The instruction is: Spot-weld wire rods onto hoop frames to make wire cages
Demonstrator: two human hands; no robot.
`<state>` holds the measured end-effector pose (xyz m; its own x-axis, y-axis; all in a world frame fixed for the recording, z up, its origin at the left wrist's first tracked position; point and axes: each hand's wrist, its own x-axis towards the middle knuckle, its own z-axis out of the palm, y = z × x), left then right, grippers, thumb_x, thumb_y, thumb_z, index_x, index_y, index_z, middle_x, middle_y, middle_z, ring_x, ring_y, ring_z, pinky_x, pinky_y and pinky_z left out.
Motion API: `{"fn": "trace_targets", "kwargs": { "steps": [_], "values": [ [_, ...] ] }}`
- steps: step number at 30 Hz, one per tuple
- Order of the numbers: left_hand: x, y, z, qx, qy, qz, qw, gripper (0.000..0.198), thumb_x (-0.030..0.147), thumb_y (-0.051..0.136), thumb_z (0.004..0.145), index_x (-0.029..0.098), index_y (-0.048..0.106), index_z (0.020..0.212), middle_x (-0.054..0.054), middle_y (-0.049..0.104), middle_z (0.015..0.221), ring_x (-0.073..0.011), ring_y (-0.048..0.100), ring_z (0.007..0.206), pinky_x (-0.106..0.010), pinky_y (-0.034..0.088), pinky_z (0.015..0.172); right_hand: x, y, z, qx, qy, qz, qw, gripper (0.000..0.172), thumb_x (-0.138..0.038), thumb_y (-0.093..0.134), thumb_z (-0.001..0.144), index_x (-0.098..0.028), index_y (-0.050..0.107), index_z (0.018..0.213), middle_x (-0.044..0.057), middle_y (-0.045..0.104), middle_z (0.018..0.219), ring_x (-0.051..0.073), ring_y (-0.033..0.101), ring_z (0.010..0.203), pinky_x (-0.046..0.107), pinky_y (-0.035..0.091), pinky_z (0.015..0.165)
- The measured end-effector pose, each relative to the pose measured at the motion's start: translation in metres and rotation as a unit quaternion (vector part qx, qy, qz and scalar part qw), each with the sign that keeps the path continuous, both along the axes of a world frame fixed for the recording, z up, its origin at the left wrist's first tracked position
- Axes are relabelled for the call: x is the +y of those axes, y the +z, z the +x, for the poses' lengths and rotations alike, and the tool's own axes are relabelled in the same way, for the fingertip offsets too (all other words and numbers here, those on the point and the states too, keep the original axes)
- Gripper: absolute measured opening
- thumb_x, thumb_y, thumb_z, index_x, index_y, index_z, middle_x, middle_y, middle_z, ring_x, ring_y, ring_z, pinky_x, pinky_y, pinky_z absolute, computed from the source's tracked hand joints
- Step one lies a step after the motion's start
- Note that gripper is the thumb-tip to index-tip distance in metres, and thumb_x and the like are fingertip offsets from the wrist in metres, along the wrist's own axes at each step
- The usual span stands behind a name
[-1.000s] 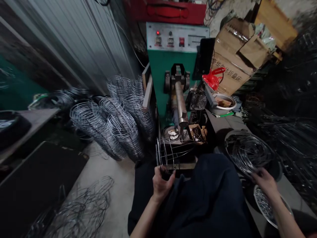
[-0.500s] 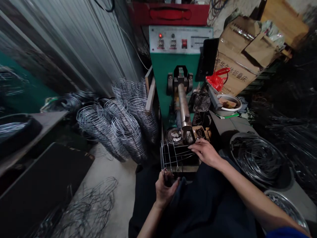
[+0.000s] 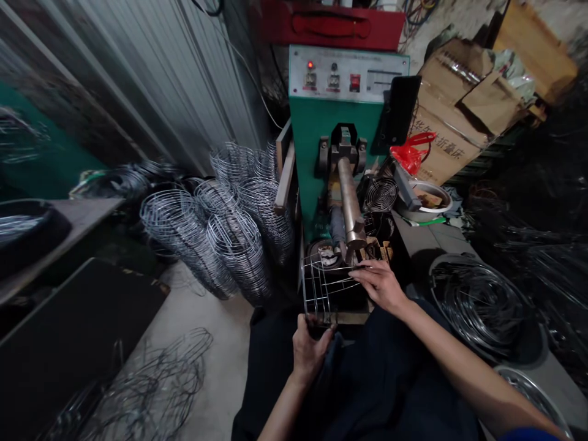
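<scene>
Over my lap I hold a small wire basket frame (image 3: 316, 293) of thin shiny rods. My left hand (image 3: 310, 349) grips its near lower edge between thumb and fingers. My right hand (image 3: 380, 285) pinches the wires at its right side, just under the machine's tip. The frame's far side lies below the round metal arm (image 3: 351, 205) of a green spot welder (image 3: 305, 165); whether wire and electrode touch, I cannot tell. A red lamp glows on the welder's control panel (image 3: 349, 70).
Nested stacks of wire baskets (image 3: 236, 245) stand on the floor to the left. Loose wire pieces (image 3: 156, 386) lie nearer me. On the right are a black tub of wire rings (image 3: 482, 306), a bowl (image 3: 425, 201) and a cardboard box (image 3: 450, 116).
The frame has turned slightly, its left side now showing more squarely. Both hands keep their grip, and the whole view has shifted a little, with the machine now farther right.
</scene>
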<state>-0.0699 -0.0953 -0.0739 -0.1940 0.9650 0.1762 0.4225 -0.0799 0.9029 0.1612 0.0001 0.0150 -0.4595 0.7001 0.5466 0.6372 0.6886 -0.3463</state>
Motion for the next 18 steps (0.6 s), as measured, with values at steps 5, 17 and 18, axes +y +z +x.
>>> {"fn": "trace_targets", "kwargs": {
  "steps": [5, 17, 18],
  "values": [
    [0.005, -0.001, 0.000, -0.001, 0.005, 0.004, 1.000, 0.034, 0.041, 0.074, 0.075, 0.023, 0.047, 0.083, 0.000, 0.064, 0.073, -0.0179, 0.065, 0.066, -0.029, 0.052, 0.064, 0.007, -0.003, -0.004, 0.008, 0.000, 0.015, 1.000, 0.022, -0.021, 0.052, 0.101, -0.025, 0.071, 0.112, 0.006, 0.073, 0.093, 0.025, 0.060, 0.108, 0.041, 0.040, 0.088],
    [0.018, -0.007, -0.007, 0.034, 0.025, 0.053, 0.998, 0.037, 0.045, 0.074, 0.075, 0.023, 0.045, 0.084, 0.001, 0.061, 0.075, -0.0165, 0.064, 0.066, -0.028, 0.052, 0.065, 0.017, -0.006, -0.011, 0.045, -0.009, 0.028, 0.999, 0.018, -0.022, 0.053, 0.101, -0.023, 0.070, 0.108, 0.005, 0.073, 0.097, 0.024, 0.062, 0.105, 0.039, 0.041, 0.087],
    [0.018, -0.006, -0.007, 0.034, 0.022, 0.055, 0.998, 0.038, 0.046, 0.074, 0.075, 0.023, 0.045, 0.084, 0.001, 0.062, 0.075, -0.0165, 0.064, 0.067, -0.028, 0.052, 0.065, 0.017, -0.004, -0.009, 0.055, -0.009, 0.013, 0.998, 0.016, -0.023, 0.054, 0.101, -0.023, 0.069, 0.106, 0.005, 0.073, 0.099, 0.024, 0.063, 0.105, 0.039, 0.042, 0.088]
  ]
}}
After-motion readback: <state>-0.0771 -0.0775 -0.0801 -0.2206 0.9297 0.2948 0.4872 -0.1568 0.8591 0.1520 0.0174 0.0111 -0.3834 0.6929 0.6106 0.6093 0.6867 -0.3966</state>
